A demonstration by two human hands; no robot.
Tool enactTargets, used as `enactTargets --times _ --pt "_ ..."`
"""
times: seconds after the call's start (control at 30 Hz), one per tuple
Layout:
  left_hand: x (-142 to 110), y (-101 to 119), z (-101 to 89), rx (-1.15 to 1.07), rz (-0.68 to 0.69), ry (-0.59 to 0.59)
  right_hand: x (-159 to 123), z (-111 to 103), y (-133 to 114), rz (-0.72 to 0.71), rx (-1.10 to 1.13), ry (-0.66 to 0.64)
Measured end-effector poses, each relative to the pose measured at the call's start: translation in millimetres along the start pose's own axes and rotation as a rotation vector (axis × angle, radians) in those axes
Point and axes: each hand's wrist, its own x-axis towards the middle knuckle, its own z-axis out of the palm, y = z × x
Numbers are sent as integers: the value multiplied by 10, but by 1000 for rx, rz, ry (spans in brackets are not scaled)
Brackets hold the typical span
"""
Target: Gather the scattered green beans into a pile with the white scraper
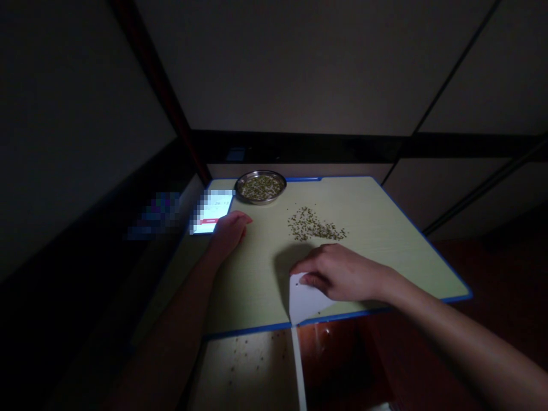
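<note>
Pinching a white card in the right hand, with thumb and fingers clamped on its upper part. Looking thin, flat and smooth, with a small dark spot near the grip. Tilted, with lowest corner at the near edge of the table. Can't tell card material, paper or plastic.

Resting near the far left, beside the phone: left hand, with fingers curled inward. Can't tell if fully closed or holding anything. Overlapping the near right corner of the phone in view. Flat and rectangular, with lit screen, partly pixelated.

Lying loose around the middle of the table, just beyond the right hand: a seed pile. Small, roundish, grainy, mostly green with paler bits. Spread thin at the edges, denser toward the near side.

Sitting far left, just beside the phone: a round shallow dish, shiny metal, holding more green and pale seeds across its bottom.

Topped in pale yellow-green, with faint grain and blue edging: the table.

Showing below the near edge, left of center: an open drawer, with pale bottom, thin white side wall and a few dark specks scattered inside.
</note>
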Motion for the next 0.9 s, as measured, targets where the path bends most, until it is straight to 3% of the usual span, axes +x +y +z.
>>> enactTargets --times 0.27,0.57,0.67,0.77,0.9 --pt "-2 14 12 -23 1 9 -214 -93 39 71 57 -32" --pt "-12 32 8 -13 -15 1 -461 -138 82 346 15 194" --pt "-15 41 3 -16 -23 -7 -616 -237 390 487 24 351" --pt "-25 57 -2 -9 -14 -11 -822 -330 926 697 3 556" --pt "-32 69 -10 -7 -3 -9 -1010 -296 1554 983 -33 578"
